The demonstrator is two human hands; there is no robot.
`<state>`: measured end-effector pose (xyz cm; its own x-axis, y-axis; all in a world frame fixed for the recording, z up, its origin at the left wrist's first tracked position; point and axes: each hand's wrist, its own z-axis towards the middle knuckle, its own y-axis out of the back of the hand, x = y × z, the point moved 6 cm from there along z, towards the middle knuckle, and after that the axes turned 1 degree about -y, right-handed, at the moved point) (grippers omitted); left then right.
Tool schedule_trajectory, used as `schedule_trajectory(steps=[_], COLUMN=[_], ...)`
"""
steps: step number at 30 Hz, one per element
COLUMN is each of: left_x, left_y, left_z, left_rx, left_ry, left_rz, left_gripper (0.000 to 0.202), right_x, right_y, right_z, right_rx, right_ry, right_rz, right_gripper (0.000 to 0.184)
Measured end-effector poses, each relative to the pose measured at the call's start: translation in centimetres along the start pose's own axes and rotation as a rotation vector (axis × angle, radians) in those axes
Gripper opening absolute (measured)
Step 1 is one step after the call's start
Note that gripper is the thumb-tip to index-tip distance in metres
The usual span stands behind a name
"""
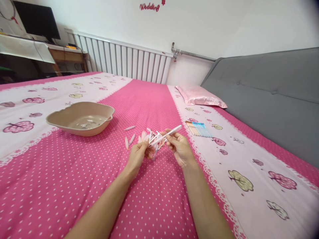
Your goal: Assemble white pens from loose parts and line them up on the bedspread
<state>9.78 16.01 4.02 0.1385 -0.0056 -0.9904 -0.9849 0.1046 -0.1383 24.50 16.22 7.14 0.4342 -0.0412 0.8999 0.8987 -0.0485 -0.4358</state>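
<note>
Over the pink dotted bedspread [74,172], both my hands meet at the middle of the bed. My right hand [179,147] is closed in a pinch on a pale pen barrel [167,134] that points up and to the right. My left hand [138,155] is closed on the lower end of the same pen barrel. Beneath and behind my hands lies a small heap of pen parts [151,136], with a few loose caps [130,139] just to its left.
A beige shallow basin [82,118] holding a few small parts sits at the left. A neat row of finished pens [198,128] lies to the right. Beyond that are a pink pillow [200,96] and a grey headboard [269,96]; a white radiator [124,59] lines the far wall.
</note>
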Motion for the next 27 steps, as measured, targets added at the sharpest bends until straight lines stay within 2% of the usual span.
schedule_trajectory(steps=[2, 4, 9, 14, 19, 21, 23, 27], left_x=[-0.2, -0.4, -0.6, -0.2, 1.0, 1.1, 0.8, -0.2], left_y=[-0.1, -0.3, -0.2, -0.6, -1.0, -1.0, -0.9, -0.3], left_z=[0.1, 0.1, 0.1, -0.3, -0.5, -0.5, -0.3, 0.0], left_rx=[0.007, 0.023, 0.014, 0.098, 0.185, 0.199, 0.18, 0.059], left_ry=[-0.067, -0.123, -0.142, -0.014, 0.182, 0.202, 0.147, -0.01], left_rz=[0.015, 0.02, 0.072, -0.005, -0.13, -0.127, -0.102, -0.066], left_gripper=[0.035, 0.04, 0.026, 0.036, 0.045, 0.048, 0.046, 0.04], right_x=[0.0, 0.1, 0.1, 0.1, -0.1, -0.1, -0.1, -0.1], right_y=[0.0, 0.0, -0.1, 0.0, -0.1, -0.1, 0.0, 0.2], right_z=[0.0, 0.0, 0.0, 0.0, 0.0, 0.1, 0.1, 0.2], right_rx=[-0.003, -0.004, 0.001, -0.004, 0.017, 0.017, 0.009, -0.01], right_ry=[0.001, -0.001, 0.003, 0.01, -0.003, -0.004, -0.001, 0.004], right_rz=[0.008, 0.008, 0.004, -0.005, -0.003, -0.008, -0.012, -0.016], right_gripper=[0.028, 0.028, 0.028, 0.027, 0.027, 0.026, 0.026, 0.029])
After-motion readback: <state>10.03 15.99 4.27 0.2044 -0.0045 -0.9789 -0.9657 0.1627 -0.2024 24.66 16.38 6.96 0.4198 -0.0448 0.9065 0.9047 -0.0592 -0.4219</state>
